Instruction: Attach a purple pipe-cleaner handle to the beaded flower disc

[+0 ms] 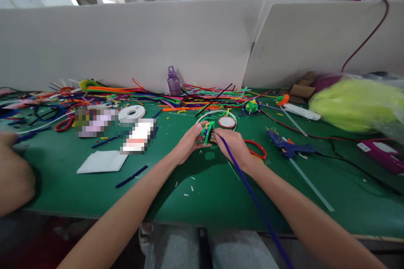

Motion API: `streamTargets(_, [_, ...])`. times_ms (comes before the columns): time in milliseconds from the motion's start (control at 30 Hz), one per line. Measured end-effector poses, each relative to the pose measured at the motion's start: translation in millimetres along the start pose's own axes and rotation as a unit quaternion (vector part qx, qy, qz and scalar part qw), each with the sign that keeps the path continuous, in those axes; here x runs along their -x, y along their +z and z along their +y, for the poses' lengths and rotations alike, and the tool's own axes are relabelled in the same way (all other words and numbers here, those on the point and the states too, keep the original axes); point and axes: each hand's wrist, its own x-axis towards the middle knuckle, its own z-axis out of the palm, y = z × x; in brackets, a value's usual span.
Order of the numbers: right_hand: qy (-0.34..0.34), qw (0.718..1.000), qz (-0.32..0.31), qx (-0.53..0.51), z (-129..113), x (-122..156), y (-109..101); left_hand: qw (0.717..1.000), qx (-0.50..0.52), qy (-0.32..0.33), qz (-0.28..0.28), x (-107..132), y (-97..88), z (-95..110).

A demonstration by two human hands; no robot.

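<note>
Both my hands meet over the middle of the green table [202, 193]. My left hand [188, 143] is closed around a small green pipe-cleaner piece [207, 130] with a bit of purple wound in. My right hand [235, 145] pinches the same piece from the right and holds a long dark purple pipe cleaner [252, 197] that trails back toward me past my right forearm. Just behind the hands lie a white ring [214, 114] and a small round red-rimmed disc [227, 122].
A heap of coloured pipe cleaners [151, 96] runs along the white partition, with a purple bottle [174, 80]. A blue glue gun [288, 146], red scissors [257, 148], white tape roll [131, 113], white cloth [102, 162] and a yellow-green bag [356, 103] lie around. Another person's arm [14, 176] is at left.
</note>
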Motion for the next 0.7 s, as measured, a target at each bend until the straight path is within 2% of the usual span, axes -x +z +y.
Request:
streamTargets(133, [-0.031, 0.999, -0.021, 0.03, 7, 2, 4, 0.999, -0.022, -0.028, -0.022, 1, 0.5, 1])
streamTargets(267, [-0.028, 0.999, -0.036, 0.016, 4, 0, 3, 0.998, -0.043, -0.023, -0.03, 2, -0.7, 3])
streamTargets(467, [0.058, 0.993, -0.067, -0.075, -4, -5, -10, 0.994, -0.094, 0.01, -0.055, 3, -5.0, 7])
streamTargets(567, [0.107, 0.976, -0.119, -0.145, -1, -7, -14, 0.987, -0.129, 0.029, -0.093, 4, -6.2, 8])
streamTargets(700, [0.156, 0.952, -0.166, -0.205, 10, -9, -12, 0.963, -0.213, 0.094, -0.133, 6, -3.9, 8])
